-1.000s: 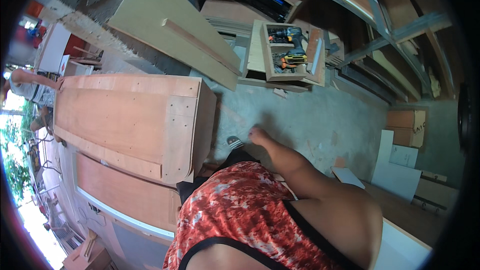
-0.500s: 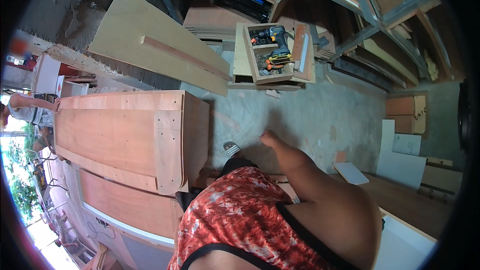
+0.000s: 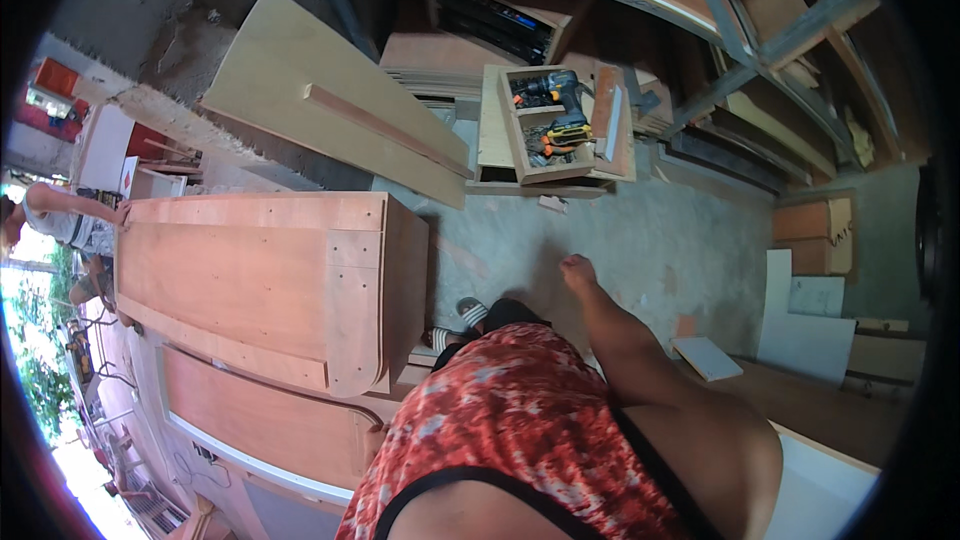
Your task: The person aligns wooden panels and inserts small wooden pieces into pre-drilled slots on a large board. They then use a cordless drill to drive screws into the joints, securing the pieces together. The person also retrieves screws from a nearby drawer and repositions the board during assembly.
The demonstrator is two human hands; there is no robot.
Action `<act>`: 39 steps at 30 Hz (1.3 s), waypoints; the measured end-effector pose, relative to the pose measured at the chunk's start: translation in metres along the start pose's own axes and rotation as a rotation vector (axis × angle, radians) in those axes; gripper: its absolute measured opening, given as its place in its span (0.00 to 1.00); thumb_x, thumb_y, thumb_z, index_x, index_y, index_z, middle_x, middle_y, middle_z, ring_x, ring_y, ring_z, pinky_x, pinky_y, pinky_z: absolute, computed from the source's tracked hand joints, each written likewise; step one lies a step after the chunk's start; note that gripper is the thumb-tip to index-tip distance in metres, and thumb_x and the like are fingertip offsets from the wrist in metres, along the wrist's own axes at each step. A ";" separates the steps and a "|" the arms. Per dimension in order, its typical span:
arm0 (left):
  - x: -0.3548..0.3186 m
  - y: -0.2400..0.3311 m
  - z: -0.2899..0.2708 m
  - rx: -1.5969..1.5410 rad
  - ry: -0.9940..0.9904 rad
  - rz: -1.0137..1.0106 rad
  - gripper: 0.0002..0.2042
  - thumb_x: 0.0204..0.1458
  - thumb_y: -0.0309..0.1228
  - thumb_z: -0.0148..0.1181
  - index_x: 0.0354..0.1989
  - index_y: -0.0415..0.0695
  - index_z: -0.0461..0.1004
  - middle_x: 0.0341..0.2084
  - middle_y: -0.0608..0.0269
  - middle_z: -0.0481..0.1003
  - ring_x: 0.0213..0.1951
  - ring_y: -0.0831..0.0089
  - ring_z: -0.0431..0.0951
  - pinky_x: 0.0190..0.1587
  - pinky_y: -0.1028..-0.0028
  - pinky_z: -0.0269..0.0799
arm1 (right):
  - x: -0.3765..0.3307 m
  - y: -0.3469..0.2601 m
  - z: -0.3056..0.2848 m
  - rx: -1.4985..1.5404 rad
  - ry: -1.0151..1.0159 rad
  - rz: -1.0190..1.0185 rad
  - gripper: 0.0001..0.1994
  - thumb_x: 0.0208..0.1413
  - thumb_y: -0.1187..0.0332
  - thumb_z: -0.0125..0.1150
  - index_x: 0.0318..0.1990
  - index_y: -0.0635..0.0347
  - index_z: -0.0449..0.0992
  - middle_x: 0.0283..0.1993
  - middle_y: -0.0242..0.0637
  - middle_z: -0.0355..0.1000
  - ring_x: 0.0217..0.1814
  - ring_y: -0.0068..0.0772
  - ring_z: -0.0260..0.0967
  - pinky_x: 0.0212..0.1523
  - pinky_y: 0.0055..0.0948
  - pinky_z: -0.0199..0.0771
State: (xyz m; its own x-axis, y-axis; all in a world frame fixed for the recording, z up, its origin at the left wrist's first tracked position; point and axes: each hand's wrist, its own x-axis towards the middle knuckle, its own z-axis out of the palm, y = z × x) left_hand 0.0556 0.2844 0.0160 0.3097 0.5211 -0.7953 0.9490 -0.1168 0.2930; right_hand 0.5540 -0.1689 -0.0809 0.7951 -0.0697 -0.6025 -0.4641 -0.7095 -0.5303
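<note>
My right hand (image 3: 576, 272) hangs over the grey concrete floor in front of me, touching nothing that I can see. Its fingers look curled in; what they hold, if anything, is hidden. My left hand is out of view. Beyond the right hand, a wooden drawer box (image 3: 527, 155) rests on a stack of wooden pieces. Inside lie a cordless drill (image 3: 568, 105) with a yellow and black battery, orange-handled pliers (image 3: 562, 143) and loose small hardware. To my left stands a large plywood cabinet (image 3: 230, 285) with a rounded corner.
A long pale board (image 3: 290, 90) leans at the far left with a wooden strip on it. Another person (image 3: 75, 215) touches the cabinet's far end. Metal framing (image 3: 800, 35) holds boards at the upper right. White panels (image 3: 805, 340) stand at the right. Sandalled feet (image 3: 470, 312) show below.
My right hand has shifted to the right in view, and a second sandalled foot now shows. The cabinet and drawer box sit slightly lower and further right in the picture.
</note>
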 end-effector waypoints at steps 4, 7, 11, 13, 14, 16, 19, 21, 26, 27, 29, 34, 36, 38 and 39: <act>0.042 0.010 0.010 0.370 -0.047 0.291 0.20 0.60 0.47 0.54 0.36 0.41 0.82 0.24 0.45 0.79 0.34 0.53 0.83 0.40 0.52 0.75 | 0.086 0.057 -0.064 1.032 0.214 -0.017 0.07 0.61 0.63 0.61 0.37 0.56 0.74 0.25 0.32 0.69 0.24 0.34 0.68 0.21 0.36 0.65; -0.027 0.109 -0.003 0.128 0.089 0.047 0.26 0.62 0.47 0.52 0.45 0.32 0.81 0.45 0.36 0.80 0.51 0.46 0.80 0.55 0.57 0.74 | 0.129 0.048 -0.123 0.784 0.224 0.295 0.09 0.67 0.68 0.53 0.49 0.62 0.74 0.48 0.44 0.75 0.50 0.40 0.72 0.55 0.40 0.70; -0.085 0.172 0.008 -0.191 0.193 -0.103 0.28 0.60 0.48 0.61 0.52 0.31 0.75 0.46 0.37 0.80 0.52 0.49 0.81 0.54 0.60 0.75 | 0.193 0.011 -0.168 0.093 0.272 0.271 0.20 0.66 0.65 0.53 0.61 0.68 0.72 0.58 0.53 0.76 0.60 0.54 0.74 0.63 0.43 0.72; -0.083 0.202 0.031 -0.254 0.315 -0.140 0.27 0.59 0.49 0.61 0.51 0.32 0.76 0.45 0.38 0.81 0.50 0.47 0.81 0.54 0.59 0.75 | 0.255 0.016 -0.213 0.020 0.263 0.347 0.22 0.65 0.64 0.56 0.61 0.70 0.70 0.58 0.53 0.75 0.60 0.55 0.74 0.61 0.46 0.73; -0.093 0.213 0.057 -0.308 0.374 -0.207 0.27 0.58 0.49 0.61 0.51 0.33 0.77 0.45 0.38 0.81 0.50 0.47 0.81 0.54 0.59 0.75 | 0.274 0.011 -0.221 0.239 0.158 0.357 0.21 0.65 0.63 0.56 0.59 0.70 0.72 0.57 0.51 0.77 0.58 0.52 0.75 0.59 0.46 0.74; -0.121 0.223 0.112 -0.303 0.340 -0.277 0.26 0.57 0.48 0.61 0.52 0.36 0.77 0.46 0.39 0.80 0.51 0.46 0.80 0.54 0.59 0.75 | 0.303 0.008 -0.221 0.689 -0.070 0.413 0.19 0.64 0.61 0.56 0.55 0.68 0.77 0.53 0.46 0.79 0.52 0.47 0.78 0.53 0.47 0.77; -0.157 0.268 0.163 -0.049 -0.077 -0.135 0.25 0.56 0.49 0.60 0.56 0.45 0.78 0.50 0.41 0.79 0.55 0.48 0.78 0.59 0.59 0.73 | 0.365 0.021 -0.232 0.386 -0.234 0.316 0.17 0.65 0.62 0.55 0.54 0.65 0.77 0.53 0.43 0.78 0.56 0.48 0.75 0.54 0.48 0.75; -0.184 0.304 0.171 -0.061 -0.175 -0.164 0.26 0.57 0.50 0.59 0.57 0.44 0.77 0.51 0.42 0.79 0.55 0.48 0.78 0.59 0.60 0.73 | 0.376 0.023 -0.226 0.303 -0.293 0.212 0.18 0.61 0.61 0.61 0.56 0.60 0.74 0.53 0.41 0.76 0.56 0.46 0.73 0.55 0.45 0.72; -0.238 0.321 0.214 -0.257 0.040 -0.389 0.29 0.58 0.49 0.62 0.60 0.40 0.74 0.51 0.43 0.80 0.54 0.52 0.80 0.57 0.62 0.74 | 0.340 -0.033 -0.194 -0.060 -0.114 0.303 0.32 0.57 0.59 0.69 0.65 0.61 0.65 0.60 0.44 0.72 0.58 0.48 0.70 0.57 0.46 0.70; -0.239 0.321 0.211 -0.220 0.047 -0.388 0.29 0.58 0.49 0.62 0.60 0.40 0.74 0.51 0.43 0.80 0.54 0.52 0.80 0.57 0.62 0.74 | 0.354 -0.028 -0.186 -0.056 -0.141 0.320 0.32 0.57 0.59 0.68 0.66 0.62 0.64 0.61 0.45 0.71 0.60 0.48 0.70 0.57 0.46 0.69; -0.239 0.320 0.205 -0.193 0.076 -0.379 0.28 0.58 0.49 0.61 0.59 0.39 0.74 0.51 0.43 0.80 0.54 0.51 0.80 0.58 0.62 0.73 | 0.390 -0.020 -0.169 -0.070 -0.023 0.448 0.34 0.57 0.57 0.68 0.67 0.64 0.63 0.61 0.47 0.71 0.61 0.50 0.69 0.59 0.46 0.69; -0.243 0.320 0.196 -0.240 0.148 -0.406 0.27 0.58 0.50 0.60 0.59 0.41 0.75 0.49 0.44 0.80 0.54 0.50 0.80 0.58 0.61 0.74 | 0.416 0.025 -0.175 -0.262 -0.041 0.251 0.39 0.59 0.49 0.65 0.68 0.66 0.57 0.66 0.52 0.66 0.64 0.55 0.69 0.60 0.50 0.70; -0.238 0.320 0.193 -0.216 0.109 -0.383 0.27 0.58 0.50 0.60 0.59 0.41 0.75 0.50 0.45 0.80 0.55 0.50 0.79 0.58 0.61 0.74 | 0.416 0.037 -0.182 -0.338 -0.063 0.117 0.42 0.59 0.45 0.64 0.69 0.67 0.54 0.68 0.55 0.64 0.65 0.57 0.68 0.61 0.53 0.70; -0.233 0.318 0.200 -0.197 0.091 -0.372 0.27 0.58 0.50 0.60 0.59 0.42 0.75 0.51 0.45 0.80 0.56 0.50 0.79 0.59 0.61 0.73 | 0.395 0.016 -0.185 -0.238 -0.097 0.107 0.39 0.59 0.50 0.66 0.68 0.65 0.57 0.65 0.52 0.66 0.62 0.54 0.70 0.60 0.49 0.71; -0.234 0.316 0.203 -0.195 0.087 -0.380 0.27 0.58 0.50 0.60 0.59 0.42 0.75 0.51 0.45 0.80 0.56 0.50 0.78 0.60 0.61 0.72 | 0.376 -0.001 -0.185 -0.123 -0.139 0.132 0.37 0.59 0.52 0.67 0.68 0.64 0.58 0.64 0.51 0.67 0.61 0.52 0.70 0.59 0.48 0.72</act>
State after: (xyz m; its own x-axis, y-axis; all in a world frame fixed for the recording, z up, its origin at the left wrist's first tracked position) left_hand 0.2954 -0.0461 0.1871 -0.0733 0.5665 -0.8208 0.9629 0.2545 0.0897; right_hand 0.9251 -0.3240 -0.1968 0.6649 -0.0766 -0.7430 -0.5027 -0.7816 -0.3693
